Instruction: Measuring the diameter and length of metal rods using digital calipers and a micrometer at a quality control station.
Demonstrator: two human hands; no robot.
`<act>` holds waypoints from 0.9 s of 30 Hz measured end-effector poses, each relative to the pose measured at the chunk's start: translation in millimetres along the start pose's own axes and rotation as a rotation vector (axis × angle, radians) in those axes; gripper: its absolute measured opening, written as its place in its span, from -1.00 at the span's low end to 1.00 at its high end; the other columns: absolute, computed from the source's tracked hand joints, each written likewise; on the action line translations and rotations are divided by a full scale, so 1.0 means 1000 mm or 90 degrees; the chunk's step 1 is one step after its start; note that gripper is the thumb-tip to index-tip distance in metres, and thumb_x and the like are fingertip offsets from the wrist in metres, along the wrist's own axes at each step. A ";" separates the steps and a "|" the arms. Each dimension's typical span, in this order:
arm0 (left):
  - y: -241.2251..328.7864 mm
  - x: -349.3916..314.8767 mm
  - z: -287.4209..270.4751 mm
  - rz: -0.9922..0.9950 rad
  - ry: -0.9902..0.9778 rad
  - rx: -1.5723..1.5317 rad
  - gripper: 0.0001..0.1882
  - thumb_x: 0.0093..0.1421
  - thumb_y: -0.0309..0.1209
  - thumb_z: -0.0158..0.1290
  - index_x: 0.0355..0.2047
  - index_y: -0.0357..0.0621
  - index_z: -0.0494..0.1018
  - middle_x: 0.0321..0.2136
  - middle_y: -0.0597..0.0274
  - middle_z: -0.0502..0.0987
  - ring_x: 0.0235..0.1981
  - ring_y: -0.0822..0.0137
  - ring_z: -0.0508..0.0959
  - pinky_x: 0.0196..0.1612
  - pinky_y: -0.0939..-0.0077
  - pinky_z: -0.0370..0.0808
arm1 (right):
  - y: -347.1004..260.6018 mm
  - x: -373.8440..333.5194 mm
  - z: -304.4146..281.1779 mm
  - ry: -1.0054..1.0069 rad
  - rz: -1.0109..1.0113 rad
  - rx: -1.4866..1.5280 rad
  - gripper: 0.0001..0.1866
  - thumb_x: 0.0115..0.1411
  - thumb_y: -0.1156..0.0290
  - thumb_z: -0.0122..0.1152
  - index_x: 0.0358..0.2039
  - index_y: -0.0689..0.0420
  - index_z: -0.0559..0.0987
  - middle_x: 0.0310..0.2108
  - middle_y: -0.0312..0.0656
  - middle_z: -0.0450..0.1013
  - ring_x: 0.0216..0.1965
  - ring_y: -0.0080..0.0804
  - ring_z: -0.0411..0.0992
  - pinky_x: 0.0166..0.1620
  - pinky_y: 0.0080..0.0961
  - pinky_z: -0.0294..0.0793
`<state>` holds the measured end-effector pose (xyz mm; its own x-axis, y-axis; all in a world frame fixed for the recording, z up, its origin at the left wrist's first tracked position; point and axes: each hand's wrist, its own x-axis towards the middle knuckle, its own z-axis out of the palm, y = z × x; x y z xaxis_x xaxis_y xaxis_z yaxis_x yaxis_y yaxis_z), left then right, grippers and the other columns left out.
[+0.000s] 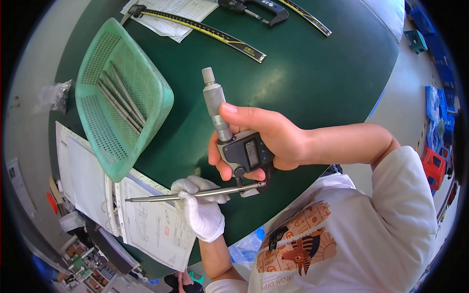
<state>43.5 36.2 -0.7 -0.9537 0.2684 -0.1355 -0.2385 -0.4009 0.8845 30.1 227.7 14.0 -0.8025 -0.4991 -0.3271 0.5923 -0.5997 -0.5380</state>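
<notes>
In my right hand (281,134), which is bare, I grip a digital micrometer (235,152) with a grey barrel and a small display. My thumb lies on its barrel, and the fingers wrap round behind the frame. A slim metal rod (156,198) with a stepped, narrower tip lies roughly crosswise below the display. Its right end sits at the micrometer's measuring gap; whether both faces touch it I cannot tell. My left hand (202,219), in a white glove, pinches the rod near its middle. Several similar metal rods (119,100) lie in a green perforated basket (163,95) at the left.
Beneath the basket and my left hand lies an open ring binder with drawing sheets (159,232). On the green table (303,73), a caliper (205,30) rests partly on papers (168,31). Beyond are another micrometer (278,14) and a second scale beam (312,22).
</notes>
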 end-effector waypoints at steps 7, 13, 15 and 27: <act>0.000 0.000 0.000 -0.004 0.017 -0.023 -0.73 0.13 -0.22 -0.14 -0.44 -0.18 0.17 -0.67 0.07 0.27 -0.77 0.28 0.32 -0.67 0.44 0.35 | 0.002 0.001 -0.003 -0.012 0.000 0.042 -0.28 0.11 -0.14 -0.52 -0.38 0.32 0.41 -0.56 -0.07 0.40 -0.81 -0.51 0.20 -0.70 -0.67 0.21; 0.001 0.001 -0.002 -0.010 0.004 -0.017 -0.73 0.14 -0.21 -0.15 -0.44 -0.18 0.17 -0.66 0.06 0.27 -0.76 0.28 0.33 -0.67 0.44 0.35 | 0.002 0.003 -0.001 -0.009 0.000 0.027 -0.31 0.09 -0.15 -0.43 -0.42 0.30 0.42 -0.57 -0.08 0.41 -0.80 -0.52 0.21 -0.72 -0.67 0.20; 0.001 0.001 -0.002 -0.016 -0.001 -0.016 -0.73 0.14 -0.21 -0.15 -0.43 -0.18 0.17 -0.66 0.06 0.27 -0.76 0.28 0.32 -0.67 0.44 0.35 | 0.002 0.003 0.000 0.000 -0.006 -0.008 -0.34 0.08 -0.15 -0.37 -0.45 0.27 0.43 -0.59 -0.10 0.41 -0.80 -0.53 0.21 -0.73 -0.68 0.20; 0.001 0.000 -0.006 -0.001 0.038 -0.023 -0.76 0.13 -0.27 -0.12 -0.47 -0.20 0.23 -0.64 0.11 0.32 -0.74 0.33 0.36 -0.70 0.54 0.34 | 0.000 0.009 0.002 -0.010 0.005 -0.012 -0.30 0.00 -0.22 -0.29 -0.43 0.29 0.43 -0.59 -0.01 0.40 -0.76 -0.48 0.26 -0.77 -0.69 0.20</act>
<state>42.1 30.5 -2.6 -0.9622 0.2170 -0.1643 -0.2457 -0.4322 0.8677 22.9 222.2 12.5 -0.7962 -0.5138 -0.3195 0.5974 -0.5838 -0.5498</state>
